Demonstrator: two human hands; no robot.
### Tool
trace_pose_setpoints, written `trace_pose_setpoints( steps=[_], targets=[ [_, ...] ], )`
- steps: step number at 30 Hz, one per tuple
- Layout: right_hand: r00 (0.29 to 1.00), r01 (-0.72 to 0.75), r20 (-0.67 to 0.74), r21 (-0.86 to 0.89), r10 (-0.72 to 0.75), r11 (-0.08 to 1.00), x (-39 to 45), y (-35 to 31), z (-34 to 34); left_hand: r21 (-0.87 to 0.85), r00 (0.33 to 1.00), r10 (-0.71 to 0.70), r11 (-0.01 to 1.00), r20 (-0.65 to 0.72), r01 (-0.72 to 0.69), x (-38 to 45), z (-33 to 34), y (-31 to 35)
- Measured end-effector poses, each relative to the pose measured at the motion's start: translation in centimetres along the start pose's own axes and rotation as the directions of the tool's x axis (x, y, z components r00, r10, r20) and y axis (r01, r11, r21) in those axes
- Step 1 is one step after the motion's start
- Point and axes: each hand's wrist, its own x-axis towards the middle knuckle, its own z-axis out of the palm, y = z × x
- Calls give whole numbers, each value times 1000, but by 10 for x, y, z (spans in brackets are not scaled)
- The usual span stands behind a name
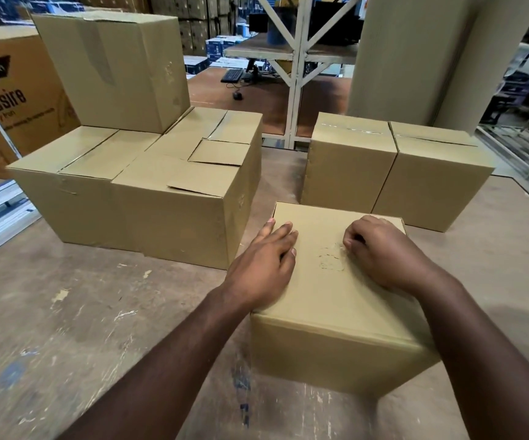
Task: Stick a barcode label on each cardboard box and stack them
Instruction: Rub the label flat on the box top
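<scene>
Head cam — both hands on top of the near box (336, 300)

Left hand (264, 265) lies flat with fingers straight near the box's left edge; right hand (383, 252) sits by the right edge, fingers curled under — can't tell if it's pinching anything. A scuffed patch (331, 260) lies between them. No label visible. Stack (136, 185) sits just left and behind, a pair of boxes (393, 173) behind on the right, with a gap between the two groups. Bare table (82, 328) spreads left and toward the camera.
</scene>
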Motion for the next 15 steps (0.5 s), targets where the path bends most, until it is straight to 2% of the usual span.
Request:
trace_pose_setpoints(
  steps=[3, 5, 7, 9, 11, 13, 15],
  targets=[
    [1000, -14, -22, 227, 19, 974, -9, 5, -3, 6, 1000, -6, 1000, 2, 6, -1, 0, 1],
    [993, -52, -71, 426, 90, 903, -15, 7, -2, 10, 1000, -6, 1000, 2, 6, -1, 0, 2],
    [976, -65, -149, 493, 157, 868, -17, 8, -1, 12, 1000, -5, 1000, 2, 5, -1, -1, 4],
    [972, -65, -190, 366, 142, 929, -18, 10, 1, 11, 1000, -5, 1000, 6, 5, -2, -2, 5],
    [984, -30, -168, 161, 57, 986, -21, 10, 8, 5, 1000, -3, 1000, 7, 3, -2, -1, 5],
    [989, 27, -144, -47, -34, 999, -22, 12, 20, 1, 1000, -3, 1000, 3, 3, -2, -1, 5],
    [981, 60, -177, -129, -83, 990, -20, 8, 20, 4, 1000, -7, 1000, 2, 7, -2, 0, 5]
  ],
)
